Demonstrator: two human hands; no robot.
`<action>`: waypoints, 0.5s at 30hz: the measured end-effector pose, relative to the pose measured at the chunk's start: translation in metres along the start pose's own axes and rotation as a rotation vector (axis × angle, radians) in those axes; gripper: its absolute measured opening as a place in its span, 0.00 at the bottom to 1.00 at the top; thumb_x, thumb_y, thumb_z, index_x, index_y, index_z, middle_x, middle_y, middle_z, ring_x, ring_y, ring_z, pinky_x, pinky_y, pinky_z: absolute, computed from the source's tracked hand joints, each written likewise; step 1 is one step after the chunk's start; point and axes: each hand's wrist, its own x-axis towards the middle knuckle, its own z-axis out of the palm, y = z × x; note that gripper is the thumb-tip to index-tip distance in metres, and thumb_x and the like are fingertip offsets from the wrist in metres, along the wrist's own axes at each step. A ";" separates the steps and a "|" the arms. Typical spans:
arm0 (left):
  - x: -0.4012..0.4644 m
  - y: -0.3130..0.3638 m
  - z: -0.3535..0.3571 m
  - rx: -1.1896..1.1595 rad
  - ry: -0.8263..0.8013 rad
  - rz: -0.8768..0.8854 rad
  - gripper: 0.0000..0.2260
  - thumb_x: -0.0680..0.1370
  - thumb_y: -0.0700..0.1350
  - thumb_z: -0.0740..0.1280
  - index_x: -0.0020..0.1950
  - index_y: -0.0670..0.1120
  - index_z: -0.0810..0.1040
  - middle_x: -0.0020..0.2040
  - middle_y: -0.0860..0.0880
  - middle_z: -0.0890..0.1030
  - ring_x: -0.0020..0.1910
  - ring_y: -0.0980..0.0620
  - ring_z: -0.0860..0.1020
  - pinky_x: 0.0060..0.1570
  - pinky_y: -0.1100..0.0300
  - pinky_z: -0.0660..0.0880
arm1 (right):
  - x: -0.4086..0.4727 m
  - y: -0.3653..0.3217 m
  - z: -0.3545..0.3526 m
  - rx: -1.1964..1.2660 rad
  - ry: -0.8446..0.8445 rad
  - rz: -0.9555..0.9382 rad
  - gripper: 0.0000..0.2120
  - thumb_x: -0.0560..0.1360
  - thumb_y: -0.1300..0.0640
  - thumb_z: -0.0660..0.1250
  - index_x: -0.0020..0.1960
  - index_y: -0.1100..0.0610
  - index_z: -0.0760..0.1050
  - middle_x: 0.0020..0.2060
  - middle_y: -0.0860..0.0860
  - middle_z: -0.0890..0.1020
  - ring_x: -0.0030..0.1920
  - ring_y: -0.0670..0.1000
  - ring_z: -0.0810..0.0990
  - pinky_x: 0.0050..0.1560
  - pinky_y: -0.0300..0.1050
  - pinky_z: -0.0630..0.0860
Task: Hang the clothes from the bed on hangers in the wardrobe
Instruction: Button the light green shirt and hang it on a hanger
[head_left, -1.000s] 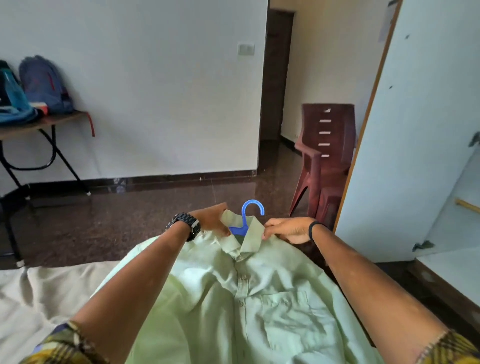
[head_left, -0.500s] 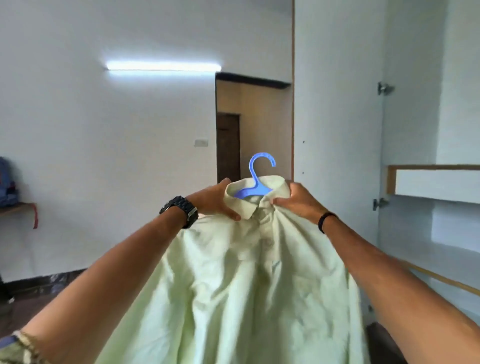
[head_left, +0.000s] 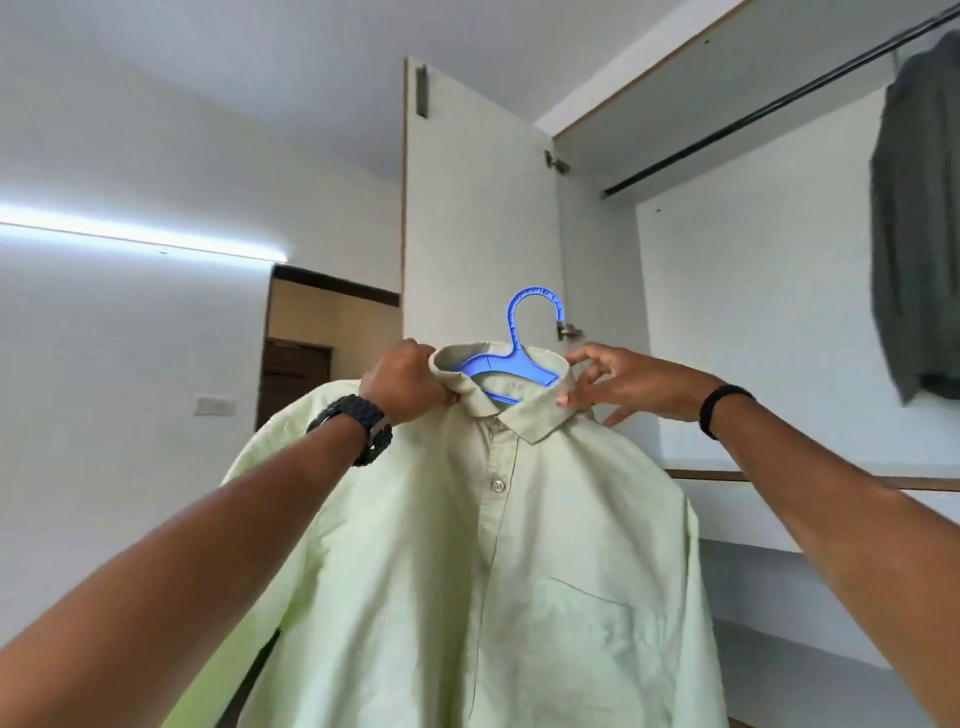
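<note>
Left hand (head_left: 410, 382) gripping shirt (head_left: 483, 545) collar, right hand (head_left: 618, 384) pinching it at 3 o'clock; hanger (head_left: 519, 358) could slip out en route to rod (head_left: 769, 106) at 1 o'clock.

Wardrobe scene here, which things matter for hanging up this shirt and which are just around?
Part of the job:
pale green button-up shirt
blue plastic hanger inside its collar
dark metal wardrobe rail
left hand gripping the collar
right hand pinching the collar

Just around:
grey garment already hanging
white wardrobe door
lit tube light
</note>
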 end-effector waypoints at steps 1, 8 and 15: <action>0.008 0.003 0.019 -0.006 0.020 0.008 0.15 0.66 0.55 0.72 0.47 0.49 0.78 0.43 0.50 0.80 0.46 0.46 0.79 0.40 0.57 0.73 | 0.003 0.016 -0.006 -0.092 -0.006 0.033 0.20 0.73 0.55 0.73 0.61 0.50 0.69 0.47 0.51 0.76 0.46 0.48 0.77 0.47 0.45 0.76; 0.060 0.003 0.154 -0.155 0.087 0.024 0.17 0.70 0.54 0.73 0.49 0.45 0.72 0.45 0.45 0.81 0.46 0.41 0.78 0.46 0.49 0.75 | 0.048 0.148 -0.029 -0.537 0.076 0.157 0.10 0.74 0.53 0.70 0.51 0.58 0.75 0.49 0.54 0.77 0.50 0.54 0.75 0.49 0.45 0.69; 0.133 -0.011 0.232 -0.272 -0.218 -0.022 0.20 0.70 0.52 0.74 0.56 0.47 0.71 0.46 0.49 0.76 0.47 0.47 0.76 0.42 0.57 0.71 | 0.118 0.212 -0.069 -0.481 0.250 0.069 0.09 0.74 0.53 0.71 0.41 0.49 0.71 0.40 0.47 0.74 0.45 0.50 0.70 0.43 0.43 0.66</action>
